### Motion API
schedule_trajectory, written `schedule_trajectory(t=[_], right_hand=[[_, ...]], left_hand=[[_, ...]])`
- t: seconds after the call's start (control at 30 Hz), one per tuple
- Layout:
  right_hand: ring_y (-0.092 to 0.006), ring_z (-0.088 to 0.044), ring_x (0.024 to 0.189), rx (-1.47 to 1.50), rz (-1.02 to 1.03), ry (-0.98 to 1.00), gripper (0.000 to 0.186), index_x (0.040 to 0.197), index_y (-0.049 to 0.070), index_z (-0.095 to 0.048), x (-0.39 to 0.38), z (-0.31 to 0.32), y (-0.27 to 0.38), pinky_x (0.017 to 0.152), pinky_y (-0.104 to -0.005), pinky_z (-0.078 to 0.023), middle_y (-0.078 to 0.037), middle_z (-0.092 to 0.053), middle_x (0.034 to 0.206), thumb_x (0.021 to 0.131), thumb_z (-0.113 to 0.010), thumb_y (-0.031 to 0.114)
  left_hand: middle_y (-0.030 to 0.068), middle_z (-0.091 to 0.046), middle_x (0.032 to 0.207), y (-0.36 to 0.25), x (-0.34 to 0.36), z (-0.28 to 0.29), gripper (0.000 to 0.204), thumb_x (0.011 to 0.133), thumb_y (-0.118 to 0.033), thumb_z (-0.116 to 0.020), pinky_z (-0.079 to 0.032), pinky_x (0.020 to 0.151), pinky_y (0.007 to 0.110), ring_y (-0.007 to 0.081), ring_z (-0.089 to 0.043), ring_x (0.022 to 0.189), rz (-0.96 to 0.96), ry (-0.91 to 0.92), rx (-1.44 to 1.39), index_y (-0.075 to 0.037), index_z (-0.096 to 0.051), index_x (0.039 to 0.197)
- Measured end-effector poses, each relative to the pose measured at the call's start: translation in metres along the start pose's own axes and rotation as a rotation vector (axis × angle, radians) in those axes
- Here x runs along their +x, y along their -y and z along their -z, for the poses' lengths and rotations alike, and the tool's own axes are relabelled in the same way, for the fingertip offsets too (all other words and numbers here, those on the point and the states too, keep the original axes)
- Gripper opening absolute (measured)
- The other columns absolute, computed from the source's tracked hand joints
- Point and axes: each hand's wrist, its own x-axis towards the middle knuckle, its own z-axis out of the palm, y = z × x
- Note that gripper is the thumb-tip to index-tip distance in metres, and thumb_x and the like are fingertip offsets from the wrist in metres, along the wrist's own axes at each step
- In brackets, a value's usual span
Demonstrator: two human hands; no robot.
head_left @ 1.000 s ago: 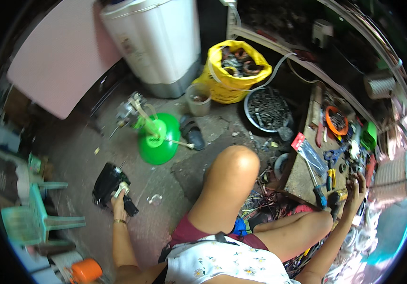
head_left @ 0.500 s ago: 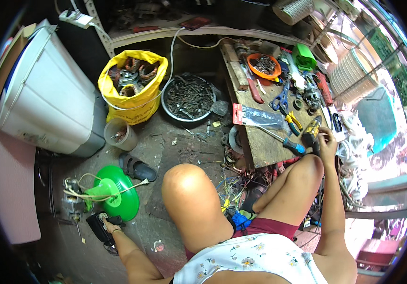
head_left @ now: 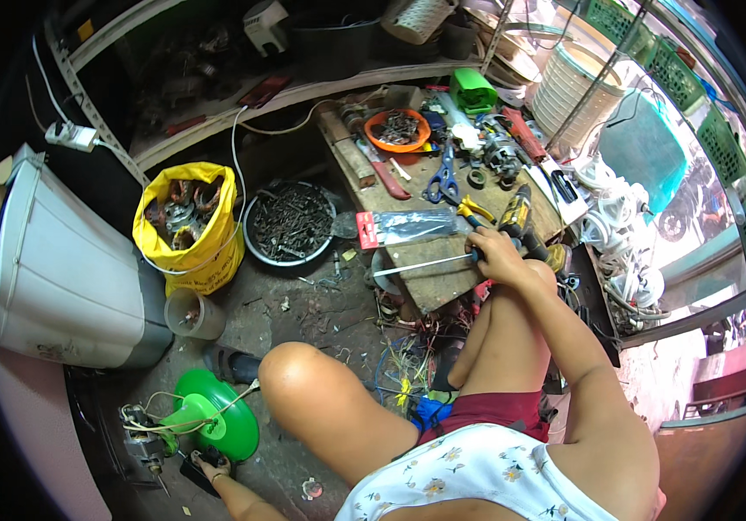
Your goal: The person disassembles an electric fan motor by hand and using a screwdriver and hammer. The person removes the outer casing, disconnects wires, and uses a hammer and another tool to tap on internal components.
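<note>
Low at the left, my left hand point(head_left: 215, 465) grips a black plastic piece point(head_left: 197, 478) beside a metal motor assembly point(head_left: 144, 446) and its green round stand point(head_left: 232, 434). My right hand point(head_left: 496, 256) is closed on the handle of a screwdriver point(head_left: 423, 266), its long shaft lying across the worn wooden board point(head_left: 429, 291). Around that hand are a clear plastic package point(head_left: 412, 226), yellow-handled pliers point(head_left: 475, 209) and a yellow-black drill point(head_left: 515, 211). Scissors point(head_left: 442, 178) and an orange bowl of small metal parts point(head_left: 366, 130) sit farther back.
A yellow sack point(head_left: 182, 259), a basin of metal scraps point(head_left: 329, 239), a plastic cup point(head_left: 195, 319) and a large white container point(head_left: 60, 269) stand at left. A shelf point(head_left: 130, 163) runs behind. Loose wires point(head_left: 408, 365) lie under the board; white coils point(head_left: 599, 200) are at right.
My view has swung toward the board. My right hand has moved inward from the drill area and taken hold of the screwdriver. My left hand still holds the black piece.
</note>
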Motion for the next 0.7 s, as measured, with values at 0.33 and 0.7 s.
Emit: schedule_trajectory(t=[0.33, 0.7], right_hand=[[-0.0384, -0.061, 0.097, 0.125, -0.379, -0.463, 0.034, 0.107, 0.005, -0.063, -0.059, 0.077, -0.112, 0.085, -0.0431, -0.048, -0.02, -0.062, 0.101, 0.073, -0.059, 0.003], [-0.0417, -0.062, 0.097, -0.014, -0.664, -0.354, 0.037, 0.114, 0.0, -0.059, -0.081, 0.039, -0.19, 0.084, -0.0482, -0.05, -0.025, -0.063, 0.106, 0.077, -0.056, -0.002]], left_hand=[[0.0294, -0.047, 0.134, 0.075, -0.188, -0.04, 0.066, 0.085, -0.036, -0.066, -0.039, 0.105, 0.047, 0.0359, -0.045, 0.127, -1.018, -0.511, 0.365, 0.006, -0.048, 0.133], [0.0124, -0.059, 0.115, 0.245, -0.597, -0.287, 0.041, 0.079, -0.009, -0.07, -0.044, 0.098, 0.036, 0.0262, -0.057, 0.111, -1.979, 1.469, 1.175, -0.002, -0.058, 0.117]])
